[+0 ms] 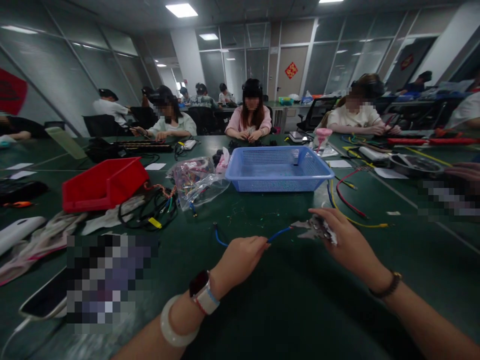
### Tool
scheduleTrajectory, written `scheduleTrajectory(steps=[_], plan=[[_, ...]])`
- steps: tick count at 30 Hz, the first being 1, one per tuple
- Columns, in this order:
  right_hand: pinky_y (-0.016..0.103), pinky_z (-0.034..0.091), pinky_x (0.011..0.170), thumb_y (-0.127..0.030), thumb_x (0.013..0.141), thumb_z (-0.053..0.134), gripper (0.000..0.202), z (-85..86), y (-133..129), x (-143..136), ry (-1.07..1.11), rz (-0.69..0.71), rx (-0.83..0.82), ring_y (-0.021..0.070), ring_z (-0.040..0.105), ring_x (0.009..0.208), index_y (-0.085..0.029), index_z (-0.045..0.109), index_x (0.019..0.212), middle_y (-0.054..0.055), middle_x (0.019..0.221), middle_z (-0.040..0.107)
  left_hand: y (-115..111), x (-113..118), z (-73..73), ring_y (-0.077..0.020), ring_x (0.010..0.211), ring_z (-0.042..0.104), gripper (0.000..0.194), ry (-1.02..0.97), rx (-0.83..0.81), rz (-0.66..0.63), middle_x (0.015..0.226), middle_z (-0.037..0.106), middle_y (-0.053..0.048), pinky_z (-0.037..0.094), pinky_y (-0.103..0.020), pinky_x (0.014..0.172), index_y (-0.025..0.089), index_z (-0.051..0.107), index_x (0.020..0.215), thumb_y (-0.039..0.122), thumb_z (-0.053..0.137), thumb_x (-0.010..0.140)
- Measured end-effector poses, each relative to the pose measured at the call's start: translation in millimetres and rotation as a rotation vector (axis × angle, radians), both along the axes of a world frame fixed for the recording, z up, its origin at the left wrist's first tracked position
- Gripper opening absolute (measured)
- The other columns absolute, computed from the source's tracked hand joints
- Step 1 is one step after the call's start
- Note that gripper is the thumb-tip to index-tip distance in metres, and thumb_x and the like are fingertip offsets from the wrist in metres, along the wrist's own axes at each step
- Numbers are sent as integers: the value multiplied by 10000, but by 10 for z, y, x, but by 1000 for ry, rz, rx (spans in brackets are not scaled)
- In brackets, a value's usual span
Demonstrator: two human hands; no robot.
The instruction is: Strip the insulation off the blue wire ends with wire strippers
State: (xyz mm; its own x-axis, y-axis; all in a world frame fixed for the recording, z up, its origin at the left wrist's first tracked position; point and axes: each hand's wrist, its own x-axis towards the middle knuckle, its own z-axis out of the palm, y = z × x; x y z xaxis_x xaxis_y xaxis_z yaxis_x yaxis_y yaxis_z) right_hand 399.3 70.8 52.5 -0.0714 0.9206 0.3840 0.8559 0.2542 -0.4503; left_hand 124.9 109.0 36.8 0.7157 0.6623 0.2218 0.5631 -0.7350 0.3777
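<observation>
Near the middle of the green table (262, 320), my left hand (243, 260) is closed on a blue wire (279, 233). One length of the wire sticks out to the right of the fingers, and its other end curves out to the left with a dark tip. My right hand (339, 240) grips a metal hand tool (318, 229), a plier-like cutter or stripper. The tool's jaws point left and meet the right end of the blue wire. Whether they are fully closed on it is too small to tell.
A blue basket (279, 185) stands beyond my hands. To its left are a clear bag of wires (195, 180) and a red bin (107, 185). A phone (48, 295) lies at the left. Loose cables (348, 217) lie right. Several people sit beyond.
</observation>
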Motion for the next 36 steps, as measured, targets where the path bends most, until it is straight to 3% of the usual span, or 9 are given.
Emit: scheduleTrajectory(steps=[3, 13, 22, 27, 36], plan=[[426, 531, 875, -105, 799, 476, 559, -65, 5, -50, -144, -74, 69, 272, 558, 1121, -237, 428, 1340, 97, 1356, 466, -26, 9, 1, -146, 790, 638, 203, 3, -54, -50, 914, 663, -31, 498, -261, 705, 168, 575, 1012, 246, 388, 989], [400, 579, 772, -172, 857, 474, 531, -117, -3, -137, -304, -92, 130, 264, 600, 1054, -234, 384, 1377, 98, 1406, 437, -65, 40, 13, -158, 838, 637, 179, 17, -113, -81, 959, 660, -42, 520, -291, 753, 152, 580, 1025, 198, 415, 972], [432, 450, 1010, -62, 789, 474, 644, -164, 38, -118, -422, -15, 209, 281, 484, 1219, -153, 324, 1409, 156, 1427, 404, -80, 58, 35, -163, 860, 635, 169, -26, -165, -29, 975, 656, -41, 525, -298, 769, 167, 585, 1025, 193, 431, 959], [436, 424, 1033, -78, 820, 442, 630, -149, 48, -142, -455, -3, 225, 286, 450, 1252, -121, 283, 1428, 185, 1430, 392, -77, 62, 44, -165, 947, 620, 251, -128, -202, -44, 1074, 650, -49, 512, -307, 838, 180, 551, 1176, 211, 404, 973], [501, 369, 1067, -39, 783, 430, 758, -99, 20, -156, -508, -10, 256, 304, 365, 1334, -158, 159, 1481, 181, 1477, 338, -81, 56, 73, -160, 847, 615, 252, -53, -208, -13, 987, 653, -49, 510, -285, 748, 172, 591, 1121, 189, 395, 964]])
